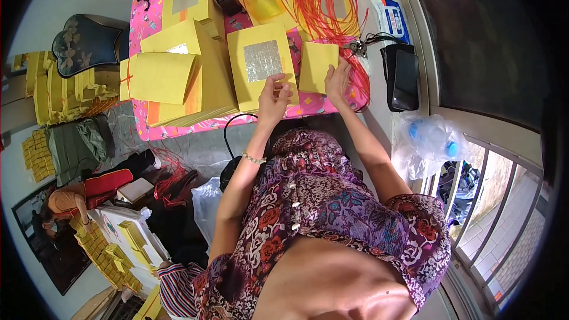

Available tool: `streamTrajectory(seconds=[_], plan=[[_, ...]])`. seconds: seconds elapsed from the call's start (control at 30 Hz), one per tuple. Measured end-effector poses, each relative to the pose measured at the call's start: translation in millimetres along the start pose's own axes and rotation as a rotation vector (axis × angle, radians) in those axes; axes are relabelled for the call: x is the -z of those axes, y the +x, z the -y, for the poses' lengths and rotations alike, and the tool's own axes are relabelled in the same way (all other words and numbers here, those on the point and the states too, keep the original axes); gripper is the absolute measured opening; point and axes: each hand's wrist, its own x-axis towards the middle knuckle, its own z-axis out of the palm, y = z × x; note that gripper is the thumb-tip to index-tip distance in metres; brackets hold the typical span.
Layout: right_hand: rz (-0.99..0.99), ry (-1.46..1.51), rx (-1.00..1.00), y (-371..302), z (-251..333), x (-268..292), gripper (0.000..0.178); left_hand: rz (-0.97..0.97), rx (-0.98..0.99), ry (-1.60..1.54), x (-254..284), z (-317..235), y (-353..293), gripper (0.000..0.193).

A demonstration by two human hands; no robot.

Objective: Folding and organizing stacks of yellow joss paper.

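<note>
On the pink patterned table lies a stack of yellow paper sheets (237, 47) with a silver square (262, 61) on its top sheet. My left hand (275, 99) is over the stack's lower right part, fingers loosely bent and apart, with nothing visible in it. Just right of that stack is a folded yellow sheet (317, 68). My right hand (338, 80) grips its right edge, the thumb on top and the fingers along the side; the fingertips' undersides are hidden.
Taller yellow paper piles (201, 83) stand to the left, one folded sheet (160, 77) on top. Red strings (326, 0) spread across the far right. A black phone (405, 80) lies on the right ledge. At the lower left, another person (65, 201) is near bundled yellow paper (98, 249).
</note>
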Motion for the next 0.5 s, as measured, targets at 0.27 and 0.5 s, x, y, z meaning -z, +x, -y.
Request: streamTrajectory(seconds=[0.27, 0.5], plan=[[-0.111, -0.1, 0.154, 0.7, -1.9, -1.3, 0.044, -0.046, -0.052, -0.033, 3.6, -1.2, -2.8, 0.028], [-0.155, 0.043, 0.281, 6.5, 28.5, 34.2, 0.037, -0.199, -0.299, 0.542, 39.1, -21.0, -21.5, 0.034]])
